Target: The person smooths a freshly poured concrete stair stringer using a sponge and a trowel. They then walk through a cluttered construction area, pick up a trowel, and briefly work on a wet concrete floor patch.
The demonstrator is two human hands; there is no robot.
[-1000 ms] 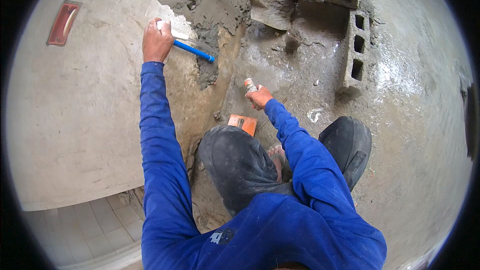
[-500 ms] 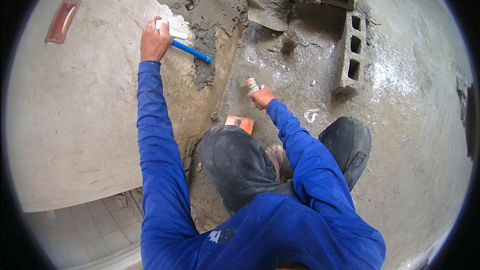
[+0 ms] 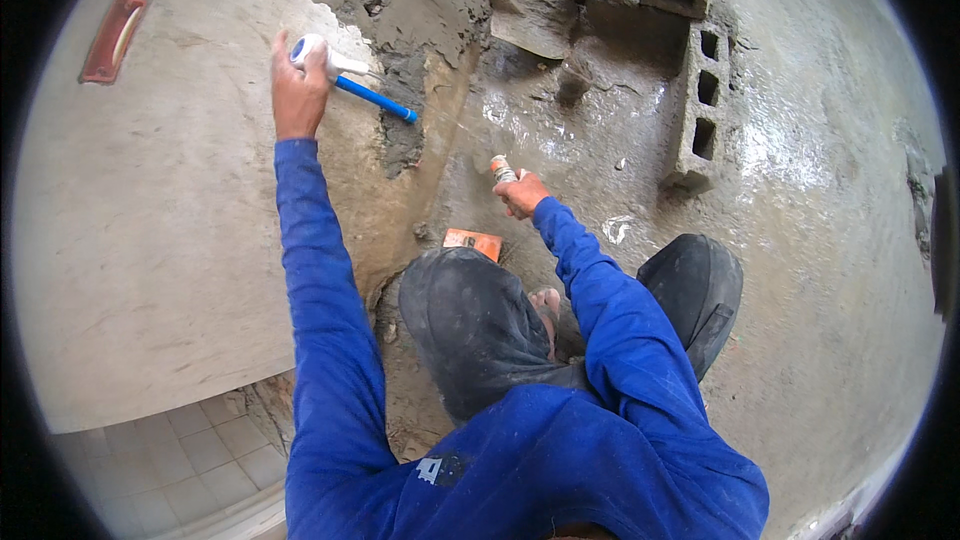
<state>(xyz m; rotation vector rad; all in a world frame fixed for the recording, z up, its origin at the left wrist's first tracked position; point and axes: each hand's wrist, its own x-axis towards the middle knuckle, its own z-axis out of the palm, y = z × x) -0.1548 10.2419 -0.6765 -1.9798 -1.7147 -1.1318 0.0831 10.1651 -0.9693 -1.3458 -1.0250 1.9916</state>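
My left hand (image 3: 298, 92) reaches to the pale wall surface at the upper left. Its thumb and fingers stand around a white plastic fitting with a round blue end (image 3: 309, 47). A blue tube (image 3: 375, 98) runs from beside that hand toward a broken, cement-covered edge. Nearer the middle, my right hand (image 3: 522, 196) is closed around a pale, wrapped-looking handle (image 3: 502, 168) with an orange tip. Whatever the handle belongs to cannot be made out. Just beyond my left knee lies a flat orange piece (image 3: 472, 242), partly hidden by the knee.
A mud-coated shovel (image 3: 535, 20) with a wooden handle lies ahead. Hollow concrete blocks (image 3: 697, 105) stand to its right. Wet grey cement floor (image 3: 810, 270) spreads on the right. A red recessed fixture (image 3: 116, 37) sits far left; pale tiles (image 3: 190, 460) show lower left.
My left hand has shifted slightly left and downward, and more of the white fitting shows between its fingers. The right hand stays nearly in place. Bright wet glints have appeared beyond the right hand.
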